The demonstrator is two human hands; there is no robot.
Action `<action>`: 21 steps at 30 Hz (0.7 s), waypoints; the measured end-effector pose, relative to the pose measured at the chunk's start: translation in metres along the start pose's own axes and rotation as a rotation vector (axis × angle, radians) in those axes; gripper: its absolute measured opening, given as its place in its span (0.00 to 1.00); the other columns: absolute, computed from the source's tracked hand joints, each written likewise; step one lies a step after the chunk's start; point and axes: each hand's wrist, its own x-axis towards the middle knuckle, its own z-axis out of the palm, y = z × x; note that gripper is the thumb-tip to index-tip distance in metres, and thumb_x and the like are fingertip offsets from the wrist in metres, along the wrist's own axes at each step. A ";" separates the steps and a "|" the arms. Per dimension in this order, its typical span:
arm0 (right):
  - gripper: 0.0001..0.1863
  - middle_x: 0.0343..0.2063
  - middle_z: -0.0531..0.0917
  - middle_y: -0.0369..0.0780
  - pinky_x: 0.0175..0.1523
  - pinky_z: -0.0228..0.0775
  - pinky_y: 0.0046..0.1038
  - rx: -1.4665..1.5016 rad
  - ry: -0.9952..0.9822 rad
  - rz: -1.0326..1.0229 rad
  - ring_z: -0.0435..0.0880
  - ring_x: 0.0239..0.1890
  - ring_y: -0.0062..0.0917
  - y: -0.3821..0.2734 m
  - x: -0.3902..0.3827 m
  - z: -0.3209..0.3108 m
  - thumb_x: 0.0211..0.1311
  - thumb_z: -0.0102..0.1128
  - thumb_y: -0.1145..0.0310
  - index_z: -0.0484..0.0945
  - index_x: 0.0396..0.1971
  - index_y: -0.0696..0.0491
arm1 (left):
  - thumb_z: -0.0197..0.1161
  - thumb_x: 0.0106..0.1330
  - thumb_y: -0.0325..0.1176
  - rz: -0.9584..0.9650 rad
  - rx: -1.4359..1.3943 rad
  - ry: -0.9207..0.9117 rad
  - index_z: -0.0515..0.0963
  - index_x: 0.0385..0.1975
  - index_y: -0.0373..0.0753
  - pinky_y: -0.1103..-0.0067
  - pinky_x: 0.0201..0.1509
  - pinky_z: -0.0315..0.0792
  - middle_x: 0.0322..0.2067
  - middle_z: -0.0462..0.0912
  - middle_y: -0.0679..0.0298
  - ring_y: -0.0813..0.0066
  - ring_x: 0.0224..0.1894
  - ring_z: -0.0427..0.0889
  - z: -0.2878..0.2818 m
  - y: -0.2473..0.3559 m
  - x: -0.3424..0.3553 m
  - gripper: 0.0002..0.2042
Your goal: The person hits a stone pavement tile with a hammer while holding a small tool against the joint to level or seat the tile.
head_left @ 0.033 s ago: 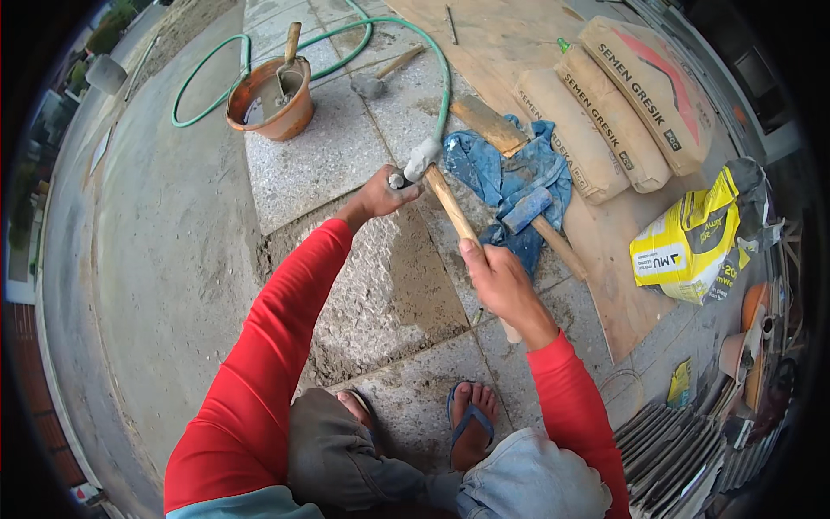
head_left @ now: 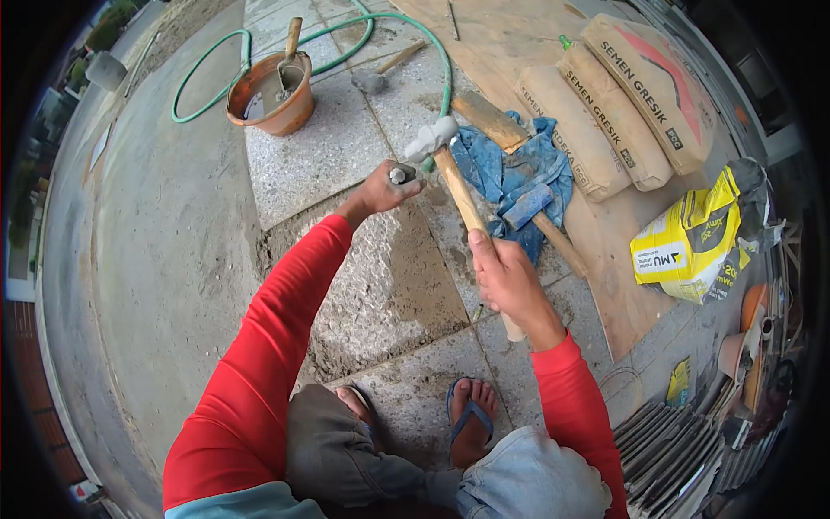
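Above speckled grey slabs (head_left: 303, 177), head view: hammer (head_left: 459, 192), handle slanting from lower right to upper left, its pale head at the far end, just beyond the left hand (head_left: 380, 192). Right hand (head_left: 508, 281): fingers wrapped round the wooden handle. Left hand: closed about a rod (head_left: 398, 176), round end facing up; lower end hidden. Surroundings, outdoors: orange bucket (head_left: 281, 119) with trowel (head_left: 291, 60), green hose (head_left: 445, 65), blue cloth (head_left: 484, 164), brown sacks (head_left: 616, 117) at right.
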 end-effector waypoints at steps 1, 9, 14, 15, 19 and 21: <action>0.28 0.13 0.67 0.29 0.19 0.57 0.24 0.253 0.023 0.197 0.65 0.14 0.15 -0.014 -0.012 -0.011 0.80 0.47 0.46 0.70 0.23 0.53 | 0.69 0.65 0.39 -0.030 0.033 -0.013 0.81 0.28 0.35 0.77 0.30 0.69 0.19 0.74 0.71 0.82 0.24 0.71 -0.002 0.006 0.001 0.13; 0.27 0.16 0.67 0.31 0.20 0.57 0.21 0.657 0.362 -0.694 0.65 0.16 0.14 -0.051 -0.020 -0.030 0.77 0.51 0.46 0.66 0.24 0.53 | 0.71 0.65 0.42 -0.003 -0.041 0.005 0.83 0.32 0.35 0.75 0.38 0.73 0.24 0.81 0.66 0.78 0.30 0.78 0.009 0.014 0.011 0.14; 0.28 0.14 0.73 0.48 0.26 0.65 0.41 -0.292 0.051 -0.055 0.72 0.15 0.39 0.030 -0.004 0.011 0.78 0.52 0.49 0.75 0.27 0.60 | 0.69 0.65 0.43 0.135 0.043 0.156 0.82 0.31 0.33 0.72 0.39 0.76 0.24 0.83 0.60 0.71 0.30 0.81 0.014 0.018 0.007 0.16; 0.28 0.14 0.73 0.44 0.23 0.64 0.38 -0.306 0.098 0.013 0.71 0.14 0.35 0.027 -0.007 0.005 0.78 0.52 0.47 0.75 0.26 0.59 | 0.69 0.65 0.43 0.200 0.015 0.224 0.82 0.31 0.33 0.72 0.39 0.76 0.24 0.83 0.60 0.71 0.30 0.81 0.011 0.020 0.012 0.16; 0.29 0.15 0.68 0.30 0.20 0.56 0.22 0.317 0.059 -0.059 0.65 0.14 0.16 -0.044 -0.036 -0.037 0.80 0.45 0.44 0.69 0.25 0.53 | 0.66 0.68 0.40 0.073 0.059 -0.019 0.82 0.26 0.34 0.75 0.30 0.68 0.17 0.73 0.69 0.80 0.23 0.69 0.009 0.020 0.013 0.15; 0.27 0.16 0.64 0.28 0.19 0.53 0.18 0.457 0.168 -0.304 0.62 0.16 0.10 -0.081 -0.043 -0.053 0.81 0.44 0.46 0.65 0.24 0.51 | 0.67 0.68 0.42 0.016 -0.053 -0.002 0.81 0.26 0.33 0.74 0.30 0.68 0.17 0.72 0.68 0.80 0.23 0.69 0.010 0.014 0.014 0.16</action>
